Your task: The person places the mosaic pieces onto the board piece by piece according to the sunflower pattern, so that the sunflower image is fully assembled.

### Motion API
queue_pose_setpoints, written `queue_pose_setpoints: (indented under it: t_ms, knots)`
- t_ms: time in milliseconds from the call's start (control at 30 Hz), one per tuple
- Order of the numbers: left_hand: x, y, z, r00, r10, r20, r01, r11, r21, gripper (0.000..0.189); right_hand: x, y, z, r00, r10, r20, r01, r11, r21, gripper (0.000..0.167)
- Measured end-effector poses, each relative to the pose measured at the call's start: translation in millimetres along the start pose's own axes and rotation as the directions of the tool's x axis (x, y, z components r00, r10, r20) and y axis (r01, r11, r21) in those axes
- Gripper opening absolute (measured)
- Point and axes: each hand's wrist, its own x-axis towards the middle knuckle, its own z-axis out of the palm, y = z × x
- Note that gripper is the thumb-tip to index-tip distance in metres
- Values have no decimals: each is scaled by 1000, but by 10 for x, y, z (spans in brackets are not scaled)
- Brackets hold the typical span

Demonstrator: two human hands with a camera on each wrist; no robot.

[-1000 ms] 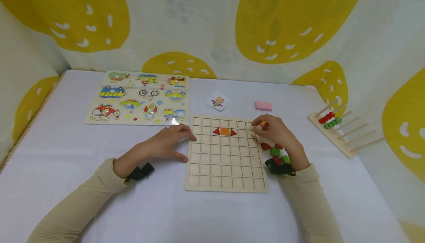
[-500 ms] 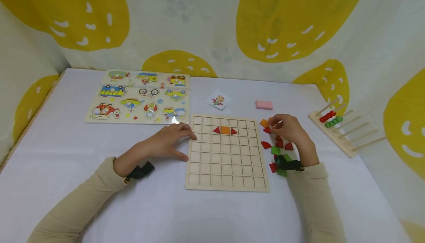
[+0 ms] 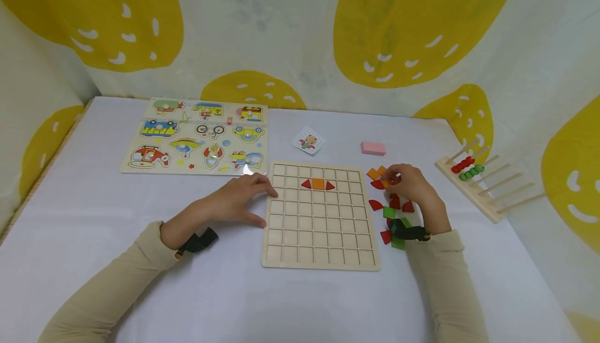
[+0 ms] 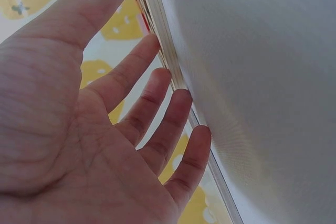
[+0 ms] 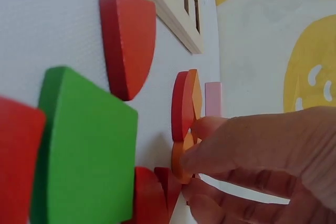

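Observation:
My left hand (image 3: 236, 201) touches the left edge of a wooden grid board (image 3: 290, 253) with spread thumb and fingers; the left wrist view shows the fingertips (image 4: 181, 98) against the board's side. On the board, an orange square (image 3: 317, 183) sits between a red triangle (image 3: 307, 183) and another red triangle (image 3: 330, 186). To the right of the board, my right hand (image 3: 412, 184) pinches an orange block (image 5: 180, 157) low over the loose pieces. A red quarter-round block (image 5: 182, 106) lies beside it.
Loose blocks lie right of the board, among them a green square (image 3: 389, 212) and a red quarter-round (image 3: 375, 205). Behind are a pattern card (image 3: 308, 140), a pink block (image 3: 373, 148) and a vehicle puzzle (image 3: 194, 137). A pegged bead rack (image 3: 473, 189) stands far right.
My right hand has moved right, from the board's upper right corner to the loose pieces, and an orange block now shows at its fingertips. The left hand has stayed at the board's edge.

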Motion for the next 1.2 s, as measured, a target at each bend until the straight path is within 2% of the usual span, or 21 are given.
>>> queue_pose_setpoints:
  t_ms: [267, 700, 933, 1100, 1200]
  knots:
    - [-25, -5, 17, 1000, -20, 9, 20, 1000, -21, 58, -4, -27, 32, 999, 18, 42, -18, 1000, 7, 26]
    - [-14, -32, 22, 1000, -6, 5, 6, 1000, -23, 58, -35, -73, 13, 1000, -15, 21, 15, 999, -29, 27]
    - [-14, -13, 0, 1000, -7, 6, 8, 1000, -23, 57, -77, -135, -16, 989, -131, -61, 128, 990, -50, 23]
    - [-6, -6, -1, 1000, -13, 9, 13, 1000, -21, 58, -113, -219, -5, 983, -176, -56, 175, 984, -37, 22]
    - [0, -6, 0, 1000, -15, 8, 15, 1000, -23, 58, -138, -283, 28, 971, -235, -53, 233, 972, -31, 19]
